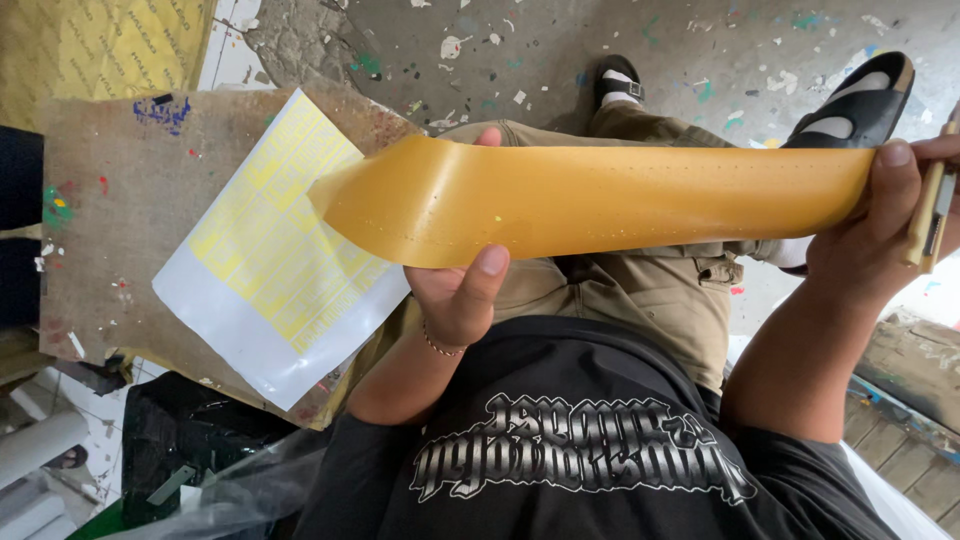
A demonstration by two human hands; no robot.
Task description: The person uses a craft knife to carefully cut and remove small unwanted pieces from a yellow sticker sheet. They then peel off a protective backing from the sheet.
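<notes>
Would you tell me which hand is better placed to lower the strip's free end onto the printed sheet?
Probably the left hand: it grips the yellow strip beside its free end, nearest the printed sheet. The right hand pinches the far end.

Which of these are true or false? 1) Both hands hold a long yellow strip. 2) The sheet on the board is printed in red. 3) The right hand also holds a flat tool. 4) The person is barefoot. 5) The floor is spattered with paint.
1) True: the left hand and the right hand each grip an end of the yellow strip.
2) False: the white sheet on the brown board carries yellow print.
3) True: a flat, pale tool sits in the right hand.
4) False: the feet wear black sandals.
5) True: the grey floor shows many coloured flecks.
</notes>
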